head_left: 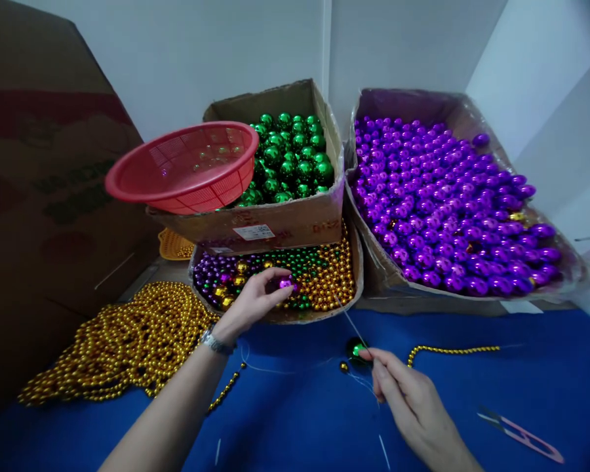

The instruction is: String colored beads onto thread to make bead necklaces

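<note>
My left hand (253, 301) reaches over a low cardboard tray (358, 275) of mixed purple, green and gold beads, its fingertips pinched on a purple bead (286, 284). My right hand (408, 400) rests lower on the blue cloth (521, 387), fingers pinched on a thin needle or wire with clear thread, right next to a green ball (356, 348). A small gold bead (343, 367) lies beside that ball. A short strand of gold beads (452, 351) stretches to the right.
A box of green balls (290, 160) sits above the tray with a red plastic basket (187, 167) on its corner. A large box of purple balls (447, 203) stands at right. Gold bead strings (128, 341) are heaped at left. Pink snips (521, 434) lie at lower right.
</note>
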